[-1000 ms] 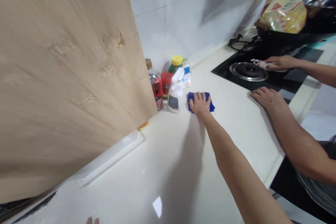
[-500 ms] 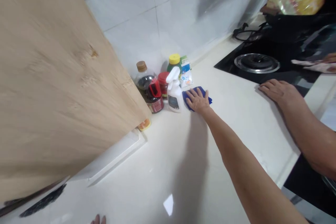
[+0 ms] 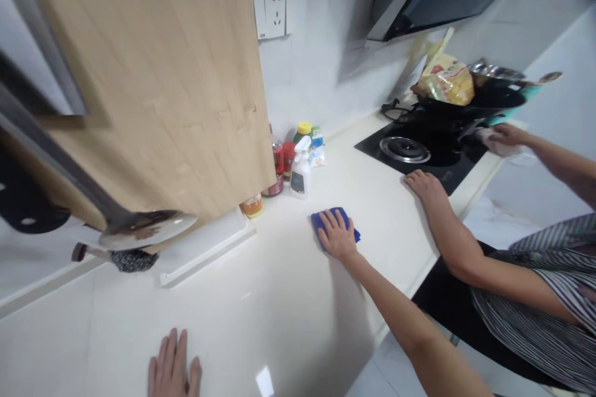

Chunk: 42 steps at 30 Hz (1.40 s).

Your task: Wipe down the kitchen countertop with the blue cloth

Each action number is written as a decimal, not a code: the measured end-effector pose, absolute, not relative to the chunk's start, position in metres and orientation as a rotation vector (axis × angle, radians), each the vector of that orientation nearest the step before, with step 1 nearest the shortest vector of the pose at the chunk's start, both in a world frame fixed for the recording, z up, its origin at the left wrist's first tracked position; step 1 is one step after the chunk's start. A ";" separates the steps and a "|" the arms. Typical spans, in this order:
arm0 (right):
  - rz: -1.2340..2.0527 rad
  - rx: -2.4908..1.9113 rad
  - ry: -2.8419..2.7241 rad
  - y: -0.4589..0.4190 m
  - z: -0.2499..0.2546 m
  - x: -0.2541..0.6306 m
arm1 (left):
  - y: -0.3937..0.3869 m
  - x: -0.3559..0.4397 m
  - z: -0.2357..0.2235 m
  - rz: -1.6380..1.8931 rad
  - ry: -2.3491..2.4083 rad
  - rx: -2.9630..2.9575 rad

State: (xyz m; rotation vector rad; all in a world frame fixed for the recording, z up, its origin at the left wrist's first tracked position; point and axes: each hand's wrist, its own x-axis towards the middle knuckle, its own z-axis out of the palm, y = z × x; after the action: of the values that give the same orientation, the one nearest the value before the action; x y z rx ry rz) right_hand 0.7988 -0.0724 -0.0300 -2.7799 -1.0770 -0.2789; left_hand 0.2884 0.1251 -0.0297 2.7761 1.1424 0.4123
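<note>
A folded blue cloth [image 3: 317, 221] lies on the white countertop [image 3: 279, 298]. My right hand [image 3: 339, 237] rests flat on top of it, fingers spread and pressing down. At the bottom edge, my left hand [image 3: 173, 367] is partly in view, its fingers stretched out over the counter and holding nothing. Beyond the cloth stands a white spray bottle [image 3: 300, 177], upright beside a red-lidded jar [image 3: 288, 158]. Behind them are a yellow-capped green container [image 3: 304, 130], a small white packet [image 3: 317, 152] and a dark bottle with a red label [image 3: 275, 183], partly hidden by the wooden panel.
A wooden cabinet panel [image 3: 177, 74] and a hanging ladle [image 3: 149, 229] fill the left. At right, another person leans one hand [image 3: 423, 185] on the counter and holds a pale cloth [image 3: 498, 141] near the black cooktop [image 3: 437, 164]. A wok [image 3: 496, 102] stands behind.
My right hand and the blue cloth have come back from beside the spray bottle, nearer to me. More of my left hand shows. The view has swung, bringing the other person's body into sight.
</note>
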 end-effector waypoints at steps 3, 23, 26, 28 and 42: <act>-0.263 -2.748 -1.123 -0.080 -0.027 0.752 | 0.123 0.292 -0.026 0.432 1.145 2.768; -0.097 -2.485 -1.516 -0.054 -0.014 0.654 | 0.120 0.287 -0.028 0.484 1.094 2.781; -0.105 -2.551 -1.398 -0.018 -0.017 0.691 | 0.120 0.286 -0.028 0.502 1.075 2.797; -0.110 -2.583 -1.346 0.005 -0.018 0.711 | 0.120 0.286 -0.029 0.530 1.058 2.823; -0.101 -2.645 -1.205 0.097 -0.022 0.775 | 0.119 0.287 -0.024 0.555 1.081 2.880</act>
State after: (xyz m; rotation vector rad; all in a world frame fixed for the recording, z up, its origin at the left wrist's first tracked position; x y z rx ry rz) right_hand 0.7751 0.0969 -0.0220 -2.6450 -1.2051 -0.1007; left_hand 0.2872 0.1187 -0.0236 2.8795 1.0808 0.5547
